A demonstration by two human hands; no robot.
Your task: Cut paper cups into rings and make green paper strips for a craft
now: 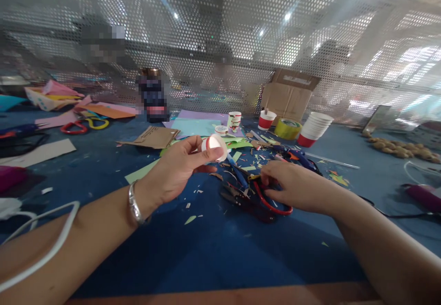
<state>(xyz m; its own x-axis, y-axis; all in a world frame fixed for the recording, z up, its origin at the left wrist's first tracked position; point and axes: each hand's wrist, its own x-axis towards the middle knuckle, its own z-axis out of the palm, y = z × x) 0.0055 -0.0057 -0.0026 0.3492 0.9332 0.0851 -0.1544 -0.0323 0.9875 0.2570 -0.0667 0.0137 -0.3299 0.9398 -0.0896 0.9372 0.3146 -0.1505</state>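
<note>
My left hand (pixel 182 165), a silver bracelet on its wrist, pinches a small cut-down paper cup (pixel 214 148), white with a red band, between thumb and fingers. Its open side faces right. My right hand (pixel 280 183) is closed at red-handled scissors (pixel 272 206), its fingers at the handle; part of the grip is hidden. A dark-bladed cutting tool (pixel 241 199) lies just left of it on the blue table. Beside the blades is a blue pen-like stick (pixel 238 172). Paper scraps (pixel 190 219) are scattered between and around the hands.
Farther back stand a decorated cup (pixel 234 120), a red cup (pixel 266 120), yellow tape (pixel 288 129) and stacked cups (pixel 314 129). Cardboard (pixel 155 137) lies left; a cardboard box (pixel 285 96) leans against the perforated screen (pixel 193 29). A white cable (pixel 51 252) crosses my left forearm.
</note>
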